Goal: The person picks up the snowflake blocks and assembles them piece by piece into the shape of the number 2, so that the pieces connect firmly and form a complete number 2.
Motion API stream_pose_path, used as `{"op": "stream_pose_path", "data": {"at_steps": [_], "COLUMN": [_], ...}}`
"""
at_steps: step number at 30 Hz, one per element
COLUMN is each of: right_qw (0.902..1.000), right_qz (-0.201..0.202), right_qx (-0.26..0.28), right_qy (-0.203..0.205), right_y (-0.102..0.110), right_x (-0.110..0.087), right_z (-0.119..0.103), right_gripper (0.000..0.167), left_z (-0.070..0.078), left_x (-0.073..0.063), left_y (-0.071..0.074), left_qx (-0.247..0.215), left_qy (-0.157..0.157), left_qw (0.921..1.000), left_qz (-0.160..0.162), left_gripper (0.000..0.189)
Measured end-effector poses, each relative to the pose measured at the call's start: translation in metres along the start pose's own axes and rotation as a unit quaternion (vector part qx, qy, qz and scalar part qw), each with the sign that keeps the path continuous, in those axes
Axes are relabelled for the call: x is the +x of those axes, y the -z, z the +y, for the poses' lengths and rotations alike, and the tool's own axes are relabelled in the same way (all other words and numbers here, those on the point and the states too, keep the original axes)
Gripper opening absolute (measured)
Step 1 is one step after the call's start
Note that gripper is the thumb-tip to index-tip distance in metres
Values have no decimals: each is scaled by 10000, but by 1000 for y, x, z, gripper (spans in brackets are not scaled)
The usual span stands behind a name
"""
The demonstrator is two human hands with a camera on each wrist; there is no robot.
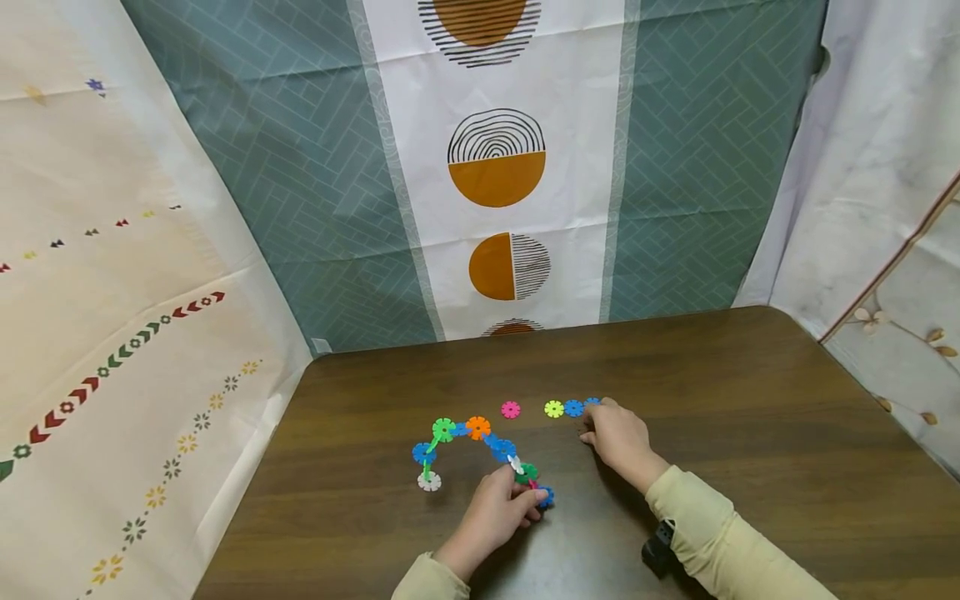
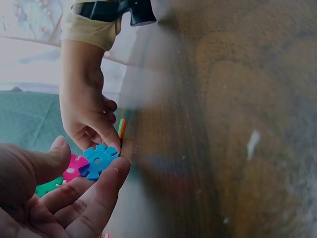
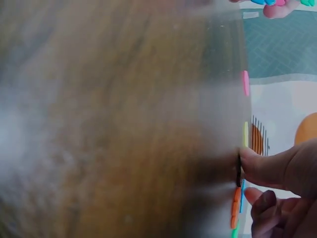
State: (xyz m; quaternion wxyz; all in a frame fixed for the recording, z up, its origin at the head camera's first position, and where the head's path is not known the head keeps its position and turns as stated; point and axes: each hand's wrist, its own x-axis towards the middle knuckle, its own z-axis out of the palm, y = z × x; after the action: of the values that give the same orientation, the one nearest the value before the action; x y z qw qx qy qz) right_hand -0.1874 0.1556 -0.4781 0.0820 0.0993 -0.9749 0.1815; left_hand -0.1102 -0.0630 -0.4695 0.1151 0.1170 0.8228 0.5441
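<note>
On brown table (image 1: 330, 533), left hand (image 1: 491, 510) holds linked colored discs (image 1: 476, 432).

High forward-down head view, low sideways wrist close-ups, the table (image 1: 330, 533) common to all

Head view: your light is soft, fairly even; cloth backdrop (image 1: 495, 92) reads clear. Tabletop (image 1: 345, 533) darker, pale sheen near your left hand (image 1: 487, 512), soft shadows under it and your right hand (image 1: 621, 437). Left wrist view: dimmer, hazy; tabletop grain smeared, small white glint right of centre, curtain (image 2: 29, 22) at upper left washed out on you. Right wrist view: your tabletop heavily blurred, pale glare at left edge, dark smudge of shadow beside your thumb (image 3: 270, 171); light source out of frame
</note>
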Motion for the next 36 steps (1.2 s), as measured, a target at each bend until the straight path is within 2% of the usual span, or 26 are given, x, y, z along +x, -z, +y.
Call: {"op": "stream_pose_path", "data": {"at_steps": [6, 9, 13, 17, 21, 25, 29, 36], "right_qw": [9995, 9984, 9926, 9745, 9450, 9229, 9138, 9077], "right_qz": [-173, -266, -390, -695, -1156, -1484, -1635, -1628], "right_qx": [251, 486, 1145, 2076, 3025, 3518, 3662, 3816], "right_qy": [-99, -65, 138, 482, 455, 500, 637, 631], "right_y": [5, 7, 10, 12, 15, 17, 19, 19], "right_x": [-5, -10, -18, -28, -38, -45, -49, -51], "right_z": [1, 0, -1, -2, -4, -9, -13, -20], "right_gripper": [35, 27, 9, 5, 4, 7, 12, 14], "left_z": [1, 1, 0, 1, 1, 4, 7, 10], "left_x": [0, 0, 1, 2, 2, 1, 1, 2], "left_y": [0, 0, -1, -1, -2, -3, -4, -7], "left_qx": [16, 99, 230, 433, 742, 1055, 1240, 1361], "left_qy": [-145, -182, -263, -358, -396, -415, -477, -583], "left_qw": [9999, 9998, 9994, 9983, 9963, 9934, 9910, 9888], "left_qz": [-41, -9, 70, 146, 181, 175, 146, 169], "left_gripper": [19, 16, 13, 11, 10, 16, 20, 19]}}
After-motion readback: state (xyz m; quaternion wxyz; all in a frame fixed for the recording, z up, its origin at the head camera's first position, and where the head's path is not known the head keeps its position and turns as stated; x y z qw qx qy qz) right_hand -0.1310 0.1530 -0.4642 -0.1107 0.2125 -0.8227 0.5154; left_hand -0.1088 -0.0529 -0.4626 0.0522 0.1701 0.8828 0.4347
